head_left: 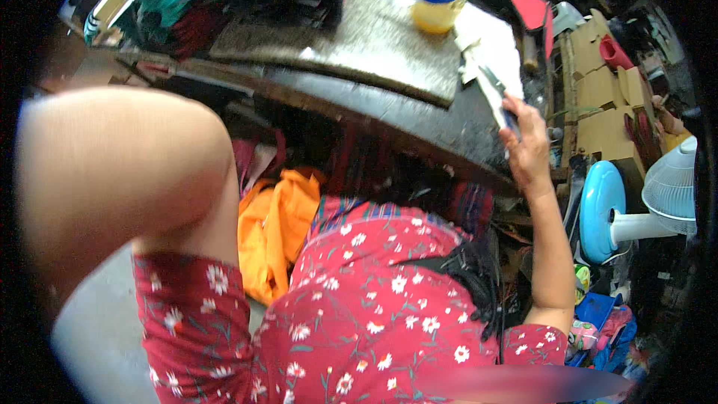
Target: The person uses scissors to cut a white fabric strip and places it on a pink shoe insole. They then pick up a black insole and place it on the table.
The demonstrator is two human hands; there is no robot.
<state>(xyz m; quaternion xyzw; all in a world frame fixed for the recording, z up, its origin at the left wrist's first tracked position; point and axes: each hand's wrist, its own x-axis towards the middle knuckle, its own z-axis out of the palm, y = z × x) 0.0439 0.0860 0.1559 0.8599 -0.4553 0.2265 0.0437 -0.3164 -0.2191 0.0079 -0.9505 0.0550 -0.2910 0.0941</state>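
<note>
Nearby, a yellow tub (pixel 435 16) stands beyond the fingers (pixel 532 118).

Saw a rough, matt board (pixel 396 37) at twelve o'clock and a smooth, dark tabletop (pixel 389 121) with a dull sheen at one o'clock. Noted a plastic-looking yellow tub (pixel 434 16) at one, matt cardboard boxes (pixel 598 90) at two, smooth blue plastic on the fan (pixel 600 213) at three. Found matt, flowered cloth in the dress (pixel 374 314) at six, creased orange cloth (pixel 273 228) at eight. Could not tell the blurred pale strip's (pixel 489 95) material at two.
</note>
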